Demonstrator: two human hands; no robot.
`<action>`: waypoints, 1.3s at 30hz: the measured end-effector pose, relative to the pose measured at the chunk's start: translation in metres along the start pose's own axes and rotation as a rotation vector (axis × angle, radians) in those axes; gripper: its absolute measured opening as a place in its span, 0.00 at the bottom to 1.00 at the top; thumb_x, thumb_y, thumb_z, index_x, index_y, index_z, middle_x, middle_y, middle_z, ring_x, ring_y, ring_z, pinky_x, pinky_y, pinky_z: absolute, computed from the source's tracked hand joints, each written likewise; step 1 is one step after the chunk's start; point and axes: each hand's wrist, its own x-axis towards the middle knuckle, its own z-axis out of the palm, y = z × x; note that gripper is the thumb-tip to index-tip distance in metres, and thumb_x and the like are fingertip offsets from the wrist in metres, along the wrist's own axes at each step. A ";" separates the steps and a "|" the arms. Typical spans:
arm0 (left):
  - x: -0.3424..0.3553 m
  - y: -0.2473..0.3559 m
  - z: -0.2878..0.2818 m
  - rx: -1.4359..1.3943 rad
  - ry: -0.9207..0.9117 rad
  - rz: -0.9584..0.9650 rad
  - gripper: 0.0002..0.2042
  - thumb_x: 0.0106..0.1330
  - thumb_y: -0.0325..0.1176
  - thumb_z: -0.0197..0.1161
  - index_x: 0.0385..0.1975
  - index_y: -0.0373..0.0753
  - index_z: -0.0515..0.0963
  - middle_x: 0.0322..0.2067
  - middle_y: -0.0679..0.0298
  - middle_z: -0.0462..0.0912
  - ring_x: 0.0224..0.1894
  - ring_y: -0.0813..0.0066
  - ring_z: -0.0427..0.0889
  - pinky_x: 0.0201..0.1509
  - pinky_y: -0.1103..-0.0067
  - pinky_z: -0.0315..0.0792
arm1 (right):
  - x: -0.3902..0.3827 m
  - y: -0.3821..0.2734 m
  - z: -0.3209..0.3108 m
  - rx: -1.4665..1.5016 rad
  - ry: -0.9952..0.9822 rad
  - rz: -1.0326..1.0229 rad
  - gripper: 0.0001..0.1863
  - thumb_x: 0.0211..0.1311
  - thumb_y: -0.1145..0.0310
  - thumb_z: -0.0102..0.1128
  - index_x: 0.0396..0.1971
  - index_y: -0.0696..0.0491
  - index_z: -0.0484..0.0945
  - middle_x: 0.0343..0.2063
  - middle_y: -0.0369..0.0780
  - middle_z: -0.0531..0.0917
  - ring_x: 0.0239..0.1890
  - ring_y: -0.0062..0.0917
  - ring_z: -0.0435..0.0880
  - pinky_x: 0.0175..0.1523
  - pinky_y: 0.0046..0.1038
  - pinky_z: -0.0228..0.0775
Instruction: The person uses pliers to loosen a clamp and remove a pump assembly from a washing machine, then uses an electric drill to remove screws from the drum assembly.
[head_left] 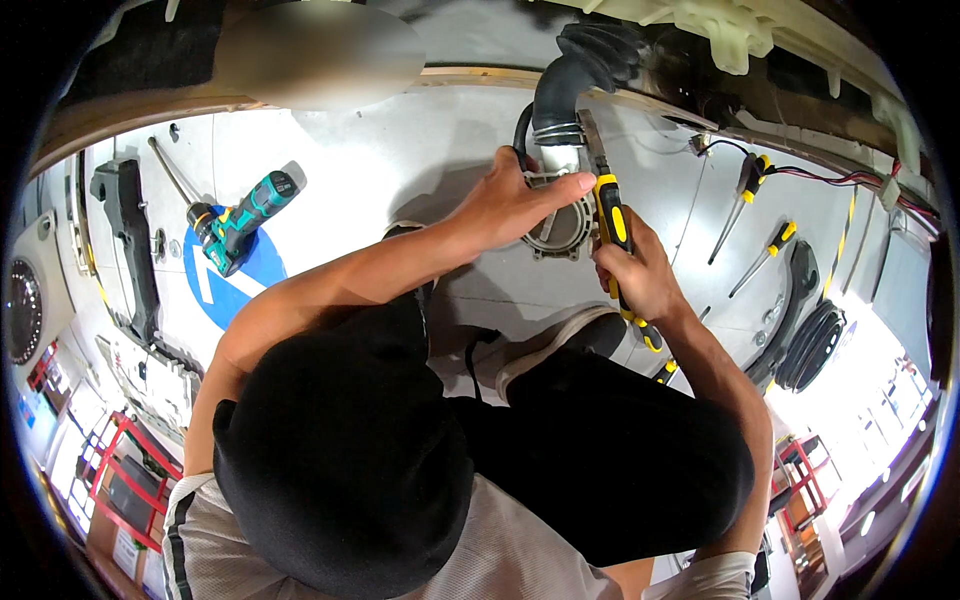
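My right hand [645, 265] is closed around the yellow-and-black handles of a pair of pliers [612, 215], whose metal jaws point up beside a black rubber hose [560, 95]. A wire clamp [558, 134] rings the hose's lower end, just left of the jaws; whether they touch it I cannot tell. Below the clamp, the hose meets a pale spout on a round plastic pump housing [560, 240]. My left hand [515, 205] grips this housing at its upper left, thumb stretched across toward the pliers. Its other fingers are partly hidden behind the housing.
A teal cordless drill [240, 220] lies at left on a blue round floor marking [262, 268], near a long black plastic part [135, 250]. Two screwdrivers [735, 210] and a coiled black hose [812, 345] lie at right. The machine's frame [480, 78] overhangs the far side.
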 end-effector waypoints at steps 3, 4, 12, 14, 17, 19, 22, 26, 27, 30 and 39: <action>-0.006 0.004 -0.002 0.036 0.037 -0.036 0.31 0.57 0.60 0.56 0.43 0.34 0.70 0.39 0.59 0.73 0.44 0.75 0.71 0.50 0.75 0.65 | 0.002 0.004 0.001 0.034 -0.006 -0.020 0.18 0.46 0.68 0.51 0.38 0.62 0.67 0.18 0.38 0.72 0.18 0.21 0.72 0.24 0.25 0.65; -0.007 0.003 -0.004 0.029 0.035 -0.039 0.30 0.58 0.60 0.54 0.42 0.34 0.70 0.39 0.60 0.73 0.44 0.75 0.70 0.50 0.75 0.64 | 0.002 0.004 0.001 0.048 -0.018 -0.022 0.18 0.46 0.68 0.51 0.37 0.62 0.67 0.18 0.38 0.72 0.18 0.21 0.72 0.24 0.25 0.65; 0.001 0.002 -0.034 -0.232 0.103 0.226 0.19 0.65 0.39 0.55 0.50 0.34 0.67 0.39 0.63 0.73 0.42 0.81 0.72 0.47 0.80 0.67 | 0.000 -0.003 -0.002 0.238 -0.105 0.019 0.18 0.48 0.69 0.50 0.40 0.62 0.66 0.20 0.37 0.72 0.20 0.21 0.73 0.27 0.24 0.67; 0.007 -0.002 -0.035 -0.237 0.114 0.263 0.21 0.62 0.29 0.58 0.55 0.35 0.63 0.42 0.60 0.73 0.41 0.80 0.74 0.45 0.83 0.70 | -0.003 -0.013 -0.006 0.307 -0.157 0.079 0.20 0.48 0.69 0.50 0.42 0.62 0.66 0.20 0.37 0.72 0.21 0.21 0.73 0.28 0.24 0.68; 0.007 0.008 -0.034 -0.230 0.135 0.396 0.24 0.60 0.28 0.60 0.56 0.39 0.63 0.47 0.58 0.70 0.45 0.76 0.75 0.46 0.81 0.72 | -0.004 -0.015 -0.010 0.305 -0.184 0.083 0.23 0.47 0.69 0.51 0.45 0.62 0.65 0.23 0.38 0.72 0.23 0.22 0.73 0.29 0.25 0.68; 0.007 0.016 -0.039 0.040 0.179 0.543 0.22 0.58 0.26 0.60 0.54 0.40 0.67 0.49 0.60 0.69 0.47 0.74 0.74 0.46 0.80 0.72 | -0.004 -0.014 -0.012 0.353 -0.191 0.083 0.23 0.47 0.69 0.51 0.44 0.63 0.65 0.24 0.39 0.73 0.24 0.22 0.73 0.29 0.25 0.68; 0.015 0.014 -0.057 0.297 0.275 0.746 0.19 0.54 0.27 0.64 0.48 0.39 0.74 0.52 0.63 0.70 0.51 0.70 0.73 0.48 0.78 0.73 | -0.004 -0.012 -0.012 0.429 -0.218 0.081 0.22 0.47 0.69 0.51 0.43 0.63 0.65 0.26 0.40 0.73 0.24 0.22 0.73 0.29 0.26 0.69; 0.021 0.016 -0.069 0.563 0.299 0.918 0.20 0.52 0.31 0.67 0.48 0.39 0.75 0.49 0.58 0.76 0.51 0.63 0.75 0.50 0.75 0.72 | 0.001 -0.008 -0.014 0.426 -0.246 0.079 0.21 0.48 0.69 0.51 0.42 0.63 0.65 0.26 0.40 0.73 0.24 0.22 0.73 0.28 0.26 0.70; 0.022 0.021 -0.067 0.568 0.281 0.913 0.21 0.52 0.32 0.66 0.48 0.39 0.75 0.48 0.57 0.76 0.50 0.62 0.75 0.51 0.74 0.72 | 0.001 -0.008 -0.016 0.403 -0.238 0.075 0.20 0.48 0.69 0.51 0.42 0.63 0.65 0.27 0.40 0.73 0.24 0.22 0.73 0.28 0.26 0.70; 0.021 0.025 -0.068 0.633 0.231 0.863 0.23 0.54 0.33 0.65 0.52 0.39 0.71 0.46 0.54 0.77 0.47 0.59 0.77 0.49 0.73 0.73 | -0.002 -0.008 -0.017 0.429 -0.252 0.075 0.21 0.48 0.68 0.52 0.42 0.62 0.65 0.27 0.40 0.73 0.24 0.22 0.73 0.28 0.26 0.70; 0.023 0.035 -0.072 0.784 0.084 0.791 0.29 0.56 0.30 0.62 0.59 0.39 0.61 0.54 0.50 0.69 0.49 0.57 0.76 0.50 0.73 0.75 | -0.002 -0.010 -0.006 0.345 -0.187 0.029 0.21 0.47 0.65 0.53 0.41 0.61 0.65 0.26 0.38 0.72 0.24 0.21 0.73 0.28 0.25 0.67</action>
